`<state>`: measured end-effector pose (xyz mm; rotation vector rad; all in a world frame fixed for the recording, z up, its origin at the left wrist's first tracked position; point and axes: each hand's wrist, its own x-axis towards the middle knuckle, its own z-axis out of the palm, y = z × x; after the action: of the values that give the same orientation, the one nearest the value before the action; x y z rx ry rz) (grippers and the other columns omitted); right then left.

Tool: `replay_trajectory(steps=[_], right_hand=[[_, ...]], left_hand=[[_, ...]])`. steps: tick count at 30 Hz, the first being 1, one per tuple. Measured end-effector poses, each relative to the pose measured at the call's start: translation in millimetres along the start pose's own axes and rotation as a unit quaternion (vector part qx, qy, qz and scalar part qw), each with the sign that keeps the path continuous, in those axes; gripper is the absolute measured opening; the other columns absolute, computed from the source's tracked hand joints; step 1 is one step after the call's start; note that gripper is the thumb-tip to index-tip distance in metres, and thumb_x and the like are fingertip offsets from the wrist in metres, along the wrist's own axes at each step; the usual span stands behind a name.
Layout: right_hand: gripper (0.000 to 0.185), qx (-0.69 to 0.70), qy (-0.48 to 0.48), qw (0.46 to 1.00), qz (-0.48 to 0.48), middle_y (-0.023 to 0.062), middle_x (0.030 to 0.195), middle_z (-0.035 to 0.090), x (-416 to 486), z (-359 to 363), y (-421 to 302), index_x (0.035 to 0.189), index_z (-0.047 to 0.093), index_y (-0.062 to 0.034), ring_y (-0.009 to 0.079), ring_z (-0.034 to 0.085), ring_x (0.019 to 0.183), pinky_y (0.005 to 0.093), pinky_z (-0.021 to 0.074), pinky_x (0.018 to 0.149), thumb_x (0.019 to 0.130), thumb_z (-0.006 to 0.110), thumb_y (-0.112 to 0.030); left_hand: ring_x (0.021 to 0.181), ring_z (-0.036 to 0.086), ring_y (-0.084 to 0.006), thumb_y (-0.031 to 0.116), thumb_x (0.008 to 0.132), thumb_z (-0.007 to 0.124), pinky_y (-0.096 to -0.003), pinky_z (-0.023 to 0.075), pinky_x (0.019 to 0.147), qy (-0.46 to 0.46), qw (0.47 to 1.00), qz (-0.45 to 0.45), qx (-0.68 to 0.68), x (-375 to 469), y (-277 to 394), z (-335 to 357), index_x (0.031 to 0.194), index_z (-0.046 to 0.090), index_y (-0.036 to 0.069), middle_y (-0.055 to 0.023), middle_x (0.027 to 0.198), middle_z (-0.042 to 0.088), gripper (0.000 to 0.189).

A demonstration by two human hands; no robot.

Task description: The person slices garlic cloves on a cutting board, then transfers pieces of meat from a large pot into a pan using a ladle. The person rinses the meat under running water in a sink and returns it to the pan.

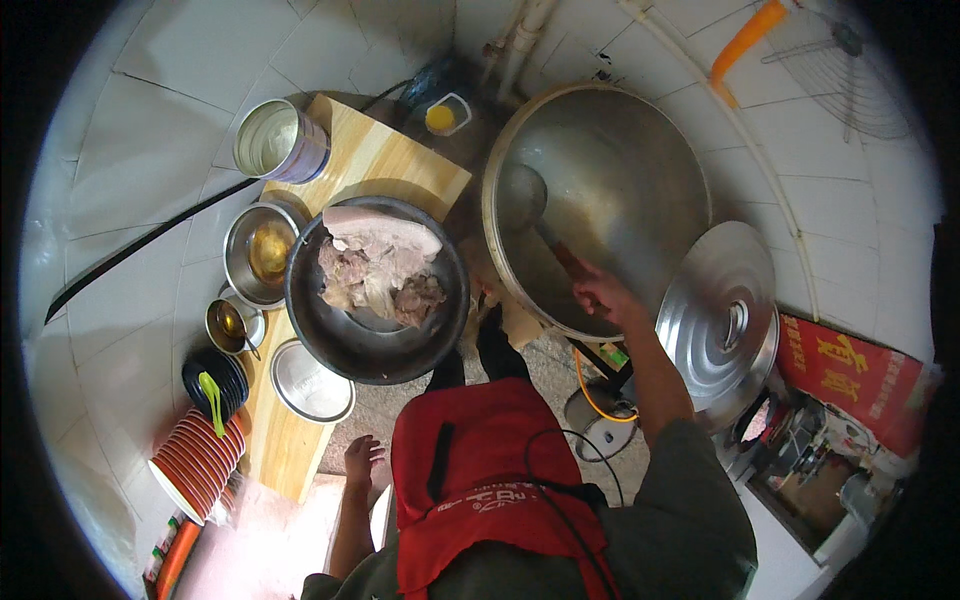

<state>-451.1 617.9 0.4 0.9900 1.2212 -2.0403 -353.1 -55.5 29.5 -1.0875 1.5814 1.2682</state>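
My right hand [604,292] grips the handle of a large ladle [523,199]. The ladle's round bowl hangs inside a very large metal pot [645,180], near its left wall. Whether the pot holds liquid I cannot tell; its inside looks dull and stained. My left hand [363,453] hangs at my side with nothing in it, fingers loosely apart. In front of me a dark basin [311,300] holds several pieces of pale meat [382,262], one a thick slab with skin. The basin rests at the edge of a wooden board [390,161].
Left of the basin stand a tall tin [277,142], a steel bowl with yellowish liquid [266,251], a cup with a spoon [229,322] and a round lid [312,379]. Stacked bowls [199,457] lean nearby. A large aluminium lid [712,315] stands right of the pot.
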Motion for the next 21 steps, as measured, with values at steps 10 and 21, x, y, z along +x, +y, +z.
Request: replay_trajectory(steps=[10, 21], right_hand=[[0.062, 0.093, 0.045, 0.994, 0.032, 0.0049, 0.079, 0.059, 2.7, 17.6, 3.0, 0.152, 0.039, -0.0107, 0.0138, 0.056, 0.059, 0.0284, 0.0460, 0.051, 0.094, 0.061, -0.006], [0.057, -0.688, 0.266, 0.664, -0.125, 0.0187, 0.104, 0.068, 81.6, -37.6, -51.3, 0.144, 0.055, -0.0174, 0.0376, 0.069, 0.103, 0.0506, 0.0565, 0.088, 0.088, 0.059, -0.006]], left_hand=[[0.089, 0.072, -0.0242, 0.024, 0.102, 0.057, -0.0346, 0.0589, 0.070, 0.012, 1.000, 0.001, 0.009, -4.3, 3.6, -9.0, 0.129, 0.058, 0.001, -0.0144, 0.109, 0.070, 0.036], [0.093, 0.072, -0.0264, 0.025, 0.101, 0.058, -0.0362, 0.0597, 0.074, 0.020, 1.000, 0.004, 0.004, -6.9, -6.2, -10.6, 0.132, 0.057, 0.001, -0.0155, 0.112, 0.070, 0.038]])
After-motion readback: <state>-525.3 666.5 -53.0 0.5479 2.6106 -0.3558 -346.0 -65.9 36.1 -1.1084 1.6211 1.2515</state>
